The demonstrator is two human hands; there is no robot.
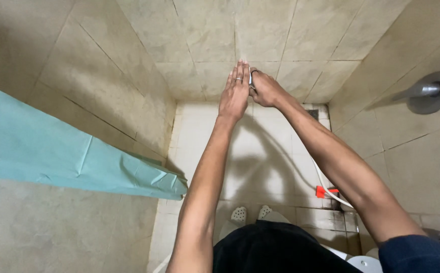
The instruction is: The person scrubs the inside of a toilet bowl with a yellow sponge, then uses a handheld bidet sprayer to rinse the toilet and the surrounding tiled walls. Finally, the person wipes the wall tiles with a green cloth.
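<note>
Sprayer head [251, 77], small and silvery-white, sits in the right hand [265, 91] up against the far tiled wall [260, 35], just above where wall meets floor. Only a sliver of it shows between the two hands; shape otherwise hidden. Right fingers curled tight around it. Left hand [235, 93] flat beside it, fingers straight and pressed together, tips on the wall, a ring on one finger, its edge touching the right hand.

White hose [326, 187] runs down from under the right forearm along the floor, thin and flexible, passing a small red tag or clip [326, 191] near the right wall. Can't tell whether the hose joins the sprayer; the arm covers that stretch.

Surfaces: beige marbled wall tiles, glossy, dark grout lines; floor [200, 131] in paler square tiles, shadow of both arms across it. Small dark drain grate [314, 114] in the far right corner.

Surroundings: teal plastic shower curtain [53, 146], creased, juts in from the left, well apart from the hands. Chrome round fitting [430, 92] with a stub pipe on the right wall. White perforated slippers [250, 213] at the bottom, partly behind dark clothing [275, 250].
</note>
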